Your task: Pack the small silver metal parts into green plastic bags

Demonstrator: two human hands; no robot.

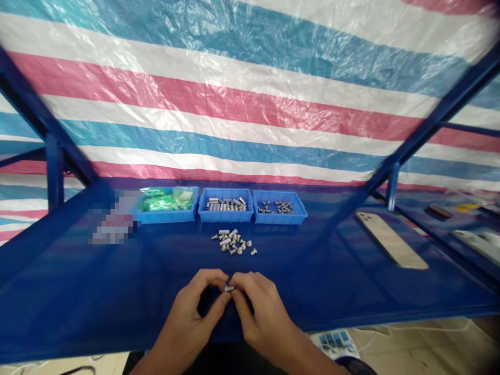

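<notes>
My left hand point(195, 312) and my right hand point(260, 312) meet over the near edge of the blue table point(78, 291). Both pinch a small metal part point(229, 287) between their fingertips. Just beyond them lies a loose pile of small metal pieces point(233, 242). Three blue trays stand in a row further back: the left tray point(169, 204) holds green bagged items, the middle tray point(225, 205) holds metal cylinders, the right tray point(279, 208) holds smaller metal parts.
A phone point(391, 240) lies face down on the table at the right. Blue frame posts point(54, 177) rise at both sides. A striped tarp point(250, 94) hangs behind. A blurred patch point(113, 219) sits left of the trays.
</notes>
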